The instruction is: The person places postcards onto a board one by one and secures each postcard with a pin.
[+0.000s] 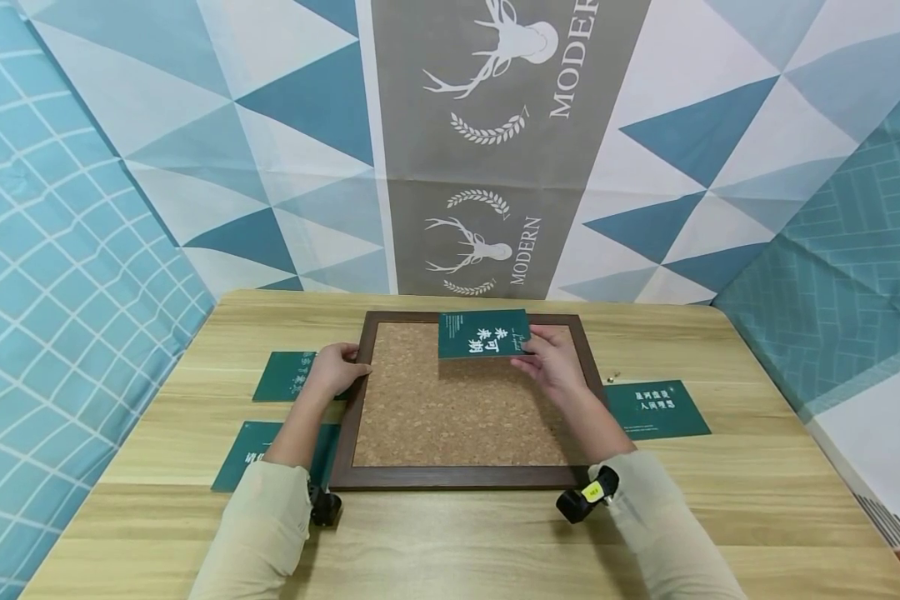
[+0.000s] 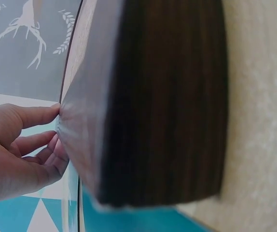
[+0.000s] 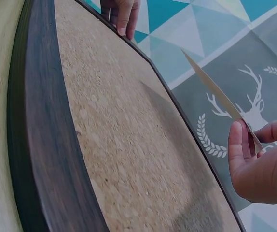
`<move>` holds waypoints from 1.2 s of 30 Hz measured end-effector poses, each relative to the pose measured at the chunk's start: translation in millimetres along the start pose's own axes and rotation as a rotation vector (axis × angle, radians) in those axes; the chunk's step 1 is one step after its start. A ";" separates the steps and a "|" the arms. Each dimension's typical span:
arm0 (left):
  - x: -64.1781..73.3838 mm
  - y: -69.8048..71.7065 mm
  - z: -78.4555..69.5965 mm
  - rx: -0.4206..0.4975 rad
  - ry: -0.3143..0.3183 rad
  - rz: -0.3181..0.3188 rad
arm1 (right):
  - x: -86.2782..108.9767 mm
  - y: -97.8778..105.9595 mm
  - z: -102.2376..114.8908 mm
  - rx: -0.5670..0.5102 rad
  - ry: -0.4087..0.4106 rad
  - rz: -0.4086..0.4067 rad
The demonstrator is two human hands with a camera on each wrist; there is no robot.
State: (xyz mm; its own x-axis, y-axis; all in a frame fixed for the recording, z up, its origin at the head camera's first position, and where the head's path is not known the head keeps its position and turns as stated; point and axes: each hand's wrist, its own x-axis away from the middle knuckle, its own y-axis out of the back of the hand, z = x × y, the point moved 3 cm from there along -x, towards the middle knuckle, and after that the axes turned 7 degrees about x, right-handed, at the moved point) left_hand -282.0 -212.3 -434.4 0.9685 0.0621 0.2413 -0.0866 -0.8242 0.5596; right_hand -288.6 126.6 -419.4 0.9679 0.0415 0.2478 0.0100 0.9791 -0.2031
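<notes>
Above the framed cork board (image 1: 457, 408), the right hand (image 1: 558, 365), its grip narrow, pinches a green card (image 1: 480, 333), probably light, stiffish and best held by its edge, while the left hand (image 1: 334, 371) grips the board's left side.

Room lay over the near middle of the cork surface (image 1: 457, 408), while the lifted green card (image 1: 474, 334) and the right hand (image 1: 555, 363) blocked its far middle and right, and the left hand (image 1: 334, 372) barred the left side of the frame (image 1: 457, 477).

Both arms (image 1: 296, 429) fwd & apart, L hand (image 1: 334, 372) & R hand (image 1: 555, 363) each in thumb-finger pinch.
</notes>
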 end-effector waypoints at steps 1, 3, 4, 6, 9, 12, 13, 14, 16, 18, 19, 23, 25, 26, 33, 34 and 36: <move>-0.1 0.1 0.1 0.002 0.002 -0.001 | 0.3 -1.4 -0.4 0.001 0.000 -0.004; -0.1 0.2 -0.2 -0.001 0.000 -0.003 | 0.6 -4.1 -1.0 0.006 -0.002 -0.006; -0.2 0.3 -0.2 -0.002 -0.002 -0.004 | 0.9 -5.4 -1.2 0.013 -0.001 -0.005; -0.4 0.3 -0.2 -0.004 -0.004 -0.005 | 0.6 -8.1 -1.8 0.013 -0.004 -0.005; -0.8 0.1 0.6 0.000 -0.003 -0.001 | -0.9 -11.7 -3.0 0.008 -0.006 -0.002; -1.1 -0.3 1.7 0.003 -0.001 0.007 | -2.8 -15.1 -4.7 0.003 -0.007 0.000; -1.1 -0.5 2.0 0.007 0.002 0.009 | -3.3 -16.2 -5.1 0.004 -0.005 -0.002; -1.2 -0.5 2.1 0.008 0.004 0.011 | -3.5 -17.2 -5.5 0.007 -0.005 -0.003; -1.0 -0.6 2.1 0.006 0.002 0.012 | -3.8 -19.2 -6.0 0.015 -0.003 -0.009; -0.9 -0.4 1.8 0.005 -0.001 0.011 | -4.1 -21.1 -6.5 0.022 0.000 -0.017; -0.8 -0.2 1.5 0.007 0.000 0.009 | -4.4 -22.0 -6.8 0.024 -0.001 -0.024; -0.3 0.1 0.7 0.002 -0.006 0.005 | -6.0 -24.9 -8.4 0.020 -0.004 -0.041; -0.2 -0.1 0.4 0.001 -0.009 0.003 | -6.8 -26.3 -9.2 0.011 -0.007 -0.044; -0.2 -0.1 0.3 0.001 -0.010 0.003 | -7.1 -27.0 -9.5 0.011 -0.006 -0.044; -1.0 -0.3 0.1 -0.009 -0.016 -0.001 | -8.5 -32.2 -10.9 0.005 -0.003 -0.034; -0.8 -0.4 -0.1 -0.011 -0.017 -0.002 | -8.7 -33.0 -11.2 0.004 -0.006 -0.038; -0.4 -0.4 -0.5 -0.014 -0.018 -0.004 | -9.2 -34.7 -11.9 0.004 -0.009 -0.045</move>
State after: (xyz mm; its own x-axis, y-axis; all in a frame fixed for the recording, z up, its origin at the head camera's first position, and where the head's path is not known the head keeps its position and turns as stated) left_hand -282.4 -211.7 -434.4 0.9729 0.0546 0.2247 -0.0861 -0.8162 0.5713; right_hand -294.9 89.9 -425.9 0.9642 -0.0006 0.2650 0.0521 0.9809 -0.1875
